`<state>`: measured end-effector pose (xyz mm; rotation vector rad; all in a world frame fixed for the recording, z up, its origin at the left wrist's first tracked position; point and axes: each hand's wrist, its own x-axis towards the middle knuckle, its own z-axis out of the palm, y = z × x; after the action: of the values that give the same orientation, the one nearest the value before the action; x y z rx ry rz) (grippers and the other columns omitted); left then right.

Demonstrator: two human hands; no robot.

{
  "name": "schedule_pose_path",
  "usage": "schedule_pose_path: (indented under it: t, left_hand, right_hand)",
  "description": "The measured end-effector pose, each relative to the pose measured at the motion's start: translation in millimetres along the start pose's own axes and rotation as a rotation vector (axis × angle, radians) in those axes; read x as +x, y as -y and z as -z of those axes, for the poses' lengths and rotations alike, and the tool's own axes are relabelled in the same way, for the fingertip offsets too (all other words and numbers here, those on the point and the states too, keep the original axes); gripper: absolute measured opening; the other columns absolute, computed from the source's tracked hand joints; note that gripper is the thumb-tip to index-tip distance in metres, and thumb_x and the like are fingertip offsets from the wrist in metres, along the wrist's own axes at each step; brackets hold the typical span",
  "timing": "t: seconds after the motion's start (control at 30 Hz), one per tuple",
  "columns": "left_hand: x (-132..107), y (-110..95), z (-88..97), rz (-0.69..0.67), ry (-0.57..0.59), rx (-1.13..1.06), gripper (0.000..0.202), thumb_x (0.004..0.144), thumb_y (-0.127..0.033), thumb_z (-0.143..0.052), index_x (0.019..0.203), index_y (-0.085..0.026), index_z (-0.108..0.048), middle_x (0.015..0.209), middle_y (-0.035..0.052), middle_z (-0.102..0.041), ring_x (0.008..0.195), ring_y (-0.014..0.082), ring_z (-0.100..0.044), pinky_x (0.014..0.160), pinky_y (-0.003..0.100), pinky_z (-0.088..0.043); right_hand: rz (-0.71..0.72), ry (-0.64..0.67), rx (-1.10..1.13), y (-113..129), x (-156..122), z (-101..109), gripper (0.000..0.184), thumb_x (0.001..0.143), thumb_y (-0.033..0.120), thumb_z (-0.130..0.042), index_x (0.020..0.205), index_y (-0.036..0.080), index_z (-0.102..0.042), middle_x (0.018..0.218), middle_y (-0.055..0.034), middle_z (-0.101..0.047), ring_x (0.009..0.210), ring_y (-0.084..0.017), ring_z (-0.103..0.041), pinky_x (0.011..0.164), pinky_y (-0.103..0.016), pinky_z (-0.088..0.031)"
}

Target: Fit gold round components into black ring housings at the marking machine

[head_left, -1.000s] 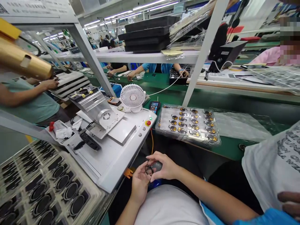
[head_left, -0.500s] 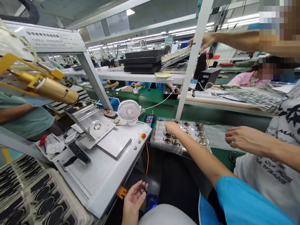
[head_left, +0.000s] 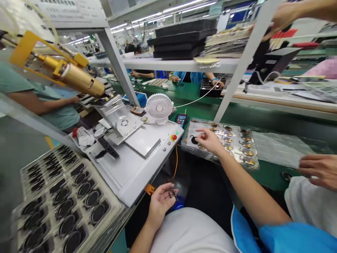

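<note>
My left hand (head_left: 161, 203) is held low over my lap, palm turned up. Its fingers are curled round a small dark ring-shaped part (head_left: 172, 193). Reaching forward, my right hand (head_left: 210, 141) is over the left side of a clear plastic tray (head_left: 197, 125). At its fingertips is a round black part with a thin curved tail (head_left: 194, 140), which it appears to pinch. Rows of small round parts with orange middles (head_left: 246, 144) sit in the tray's right side.
Left stands a white machine (head_left: 131, 175) with a brass-coloured cylinder (head_left: 83, 79) and a red button (head_left: 173, 137). A white fan (head_left: 159, 106) is on it. Trays of black oval parts (head_left: 65, 225) lie lower left. A co-worker's hand (head_left: 318, 170) is at right; a shelf post (head_left: 247, 63) rises behind the tray.
The view has tilted down and turned left. My right hand has lifted a little, and a black part now shows at its fingertips. My left hand keeps its ring-shaped part.
</note>
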<state>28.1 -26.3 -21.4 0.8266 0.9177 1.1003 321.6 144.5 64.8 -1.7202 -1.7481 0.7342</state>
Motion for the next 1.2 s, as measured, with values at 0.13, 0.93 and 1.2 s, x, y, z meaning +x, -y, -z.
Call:
schedule_pose_path:
  t: [0.13, 0.93, 1.2]
  left_hand:
    - [2, -23, -13.1, -0.103, 0.202, -0.016, 0.074, 0.064, -0.03, -0.097, 0.132, -0.029, -0.068, 0.167, 0.0169, -0.036, 0.106, 0.0303, -0.076, 0.095, 0.044, -0.06]
    - [-14, 0, 7.8, 0.052, 0.107, -0.271, 0.093, 0.057, -0.035, -0.101, 0.138, -0.015, -0.06, 0.1, 0.0154, -0.079, 0.096, 0.0287, -0.077, 0.076, 0.032, -0.057]
    - [-21, -12, 13.5, -0.006, 0.081, -0.237, 0.099, 0.055, -0.036, -0.102, 0.142, -0.018, -0.059, 0.107, 0.0165, -0.076, 0.097, 0.0286, -0.077, 0.073, 0.029, -0.055]
  right_hand:
    - [0.1, 0.235, 0.858, 30, -76, -69, 0.047, 0.087, 0.038, -0.073, 0.128, 0.025, -0.054, 0.097, -0.0016, -0.059, 0.063, -0.014, -0.066, 0.056, -0.03, -0.06]
    - [0.535, 0.299, 0.306, 46, -87, -92, 0.018, 0.1, 0.031, -0.059, 0.085, 0.021, -0.06, 0.096, -0.0096, -0.069, 0.081, -0.019, -0.066, 0.067, -0.029, -0.052]
    - [-0.04, 0.153, 0.62, 96, 32, -105, 0.043, 0.073, 0.05, -0.083, 0.076, 0.022, -0.051, 0.056, 0.0006, -0.062, 0.041, -0.011, -0.048, 0.041, -0.024, -0.038]
